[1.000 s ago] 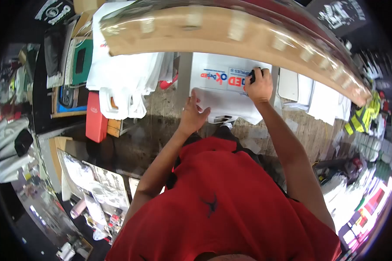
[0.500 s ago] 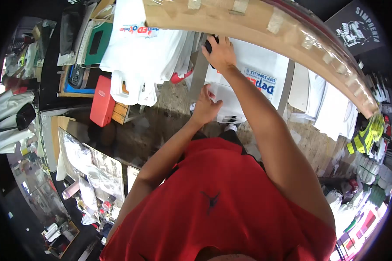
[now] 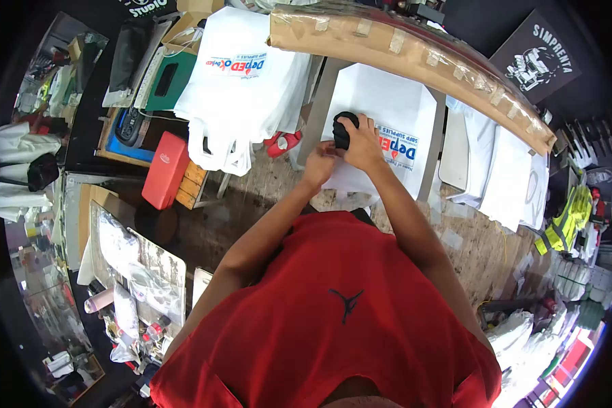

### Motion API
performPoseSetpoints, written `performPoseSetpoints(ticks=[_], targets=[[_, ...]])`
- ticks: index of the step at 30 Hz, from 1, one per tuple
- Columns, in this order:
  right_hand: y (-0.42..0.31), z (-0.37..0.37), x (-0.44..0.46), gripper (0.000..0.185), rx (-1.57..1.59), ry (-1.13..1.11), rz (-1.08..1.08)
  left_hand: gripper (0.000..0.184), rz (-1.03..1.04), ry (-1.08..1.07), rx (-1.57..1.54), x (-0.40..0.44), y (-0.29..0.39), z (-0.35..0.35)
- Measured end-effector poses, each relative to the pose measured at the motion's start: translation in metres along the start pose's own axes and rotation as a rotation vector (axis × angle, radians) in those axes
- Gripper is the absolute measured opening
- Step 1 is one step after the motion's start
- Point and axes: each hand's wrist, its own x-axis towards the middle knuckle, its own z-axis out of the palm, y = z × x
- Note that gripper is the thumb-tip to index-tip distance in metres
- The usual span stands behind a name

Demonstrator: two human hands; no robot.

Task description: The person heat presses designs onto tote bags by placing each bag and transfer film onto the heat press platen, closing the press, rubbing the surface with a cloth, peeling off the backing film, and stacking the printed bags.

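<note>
A white bag (image 3: 381,88) printed with blue and red lettering lies flat on a grey board (image 3: 430,156) in front of me. My right hand (image 3: 364,146) is closed around a wad of black cloth (image 3: 343,129), which rests on the bag just left of the print. Close by, at the bag's lower left, my left hand (image 3: 321,166) has its fingers drawn together next to the black wad. Whatever those fingertips pinch, if anything, is hidden.
A stack of printed white bags (image 3: 234,88) stands to the left, beside a red case (image 3: 164,170). Across the far side runs a long taped cardboard box (image 3: 415,58). More white sheets or bags (image 3: 506,183) lie at the right, near a yellow vest (image 3: 568,221).
My right hand has drawn the black wad from the bag's far left edge toward me. My left hand's fingers, spread before, have come together beside it. The camera view has shifted.
</note>
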Motion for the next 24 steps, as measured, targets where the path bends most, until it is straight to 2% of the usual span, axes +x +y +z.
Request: performPoseSetpoints(ticks=[1, 3, 9, 13, 21, 24], targets=[[0.005, 0.005, 0.001, 0.074, 0.006, 0.027, -0.019, 0.056, 0.009, 0.001, 0.002, 0.002, -0.007, -0.001], [0.012, 0.008, 0.001, 0.071, 0.01, 0.06, -0.043, 0.058, 0.103, 0.034, 0.236, 0.007, -0.017, -0.004], [0.033, 0.014, 0.0, 0.062, 0.011, 0.209, -0.018, 0.059, 0.142, 0.037, 0.401, -0.015, 0.0, -0.008], [0.056, 0.005, 0.0, 0.058, -0.025, 0.322, 0.085, 0.062, 0.165, 0.041, 0.431, -0.014, -0.006, -0.003], [0.121, -0.031, -0.02, 0.057, -0.082, 0.485, 0.323, 0.068, 0.337, 0.033, 0.494, -0.02, -0.012, -0.003], [0.157, -0.042, -0.041, 0.056, 0.021, 0.629, 0.399, 0.07, 0.288, -0.013, 0.546, -0.017, -0.017, -0.006]])
